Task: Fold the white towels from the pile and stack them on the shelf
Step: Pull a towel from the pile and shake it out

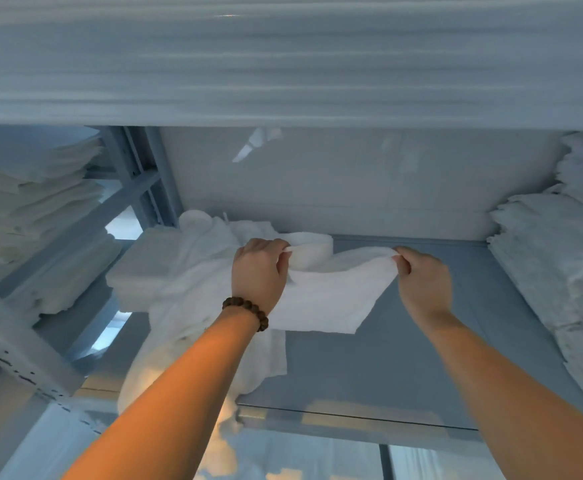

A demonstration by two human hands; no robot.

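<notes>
**Both hands pinch one white towel above the shelf**

At the far left, beyond a grey metal upright (137,174), folded stacks (34,188) of white cloth sit in the neighbouring bay. On the shelf (421,358) itself, the left rear corner holds the pile (186,271) of loose white towels. It is heaped over a flat folded bundle and spills down past the shelf's front left edge.

Just right of the pile, the left hand (259,271), with a brown bead bracelet (247,311) on its wrist, has its fingers curled and pinches the far left corner of the white towel (331,299). The towel stretches rightwards across the middle of the shelf, its near edge hanging towards the surface. The right hand (421,282) pinches the far right corner between thumb and curled fingers.

Along the shelf's right edge stands a tall stack of towels (553,265), well apart from the hands. An upper board (283,64) spans the top of the view.
</notes>
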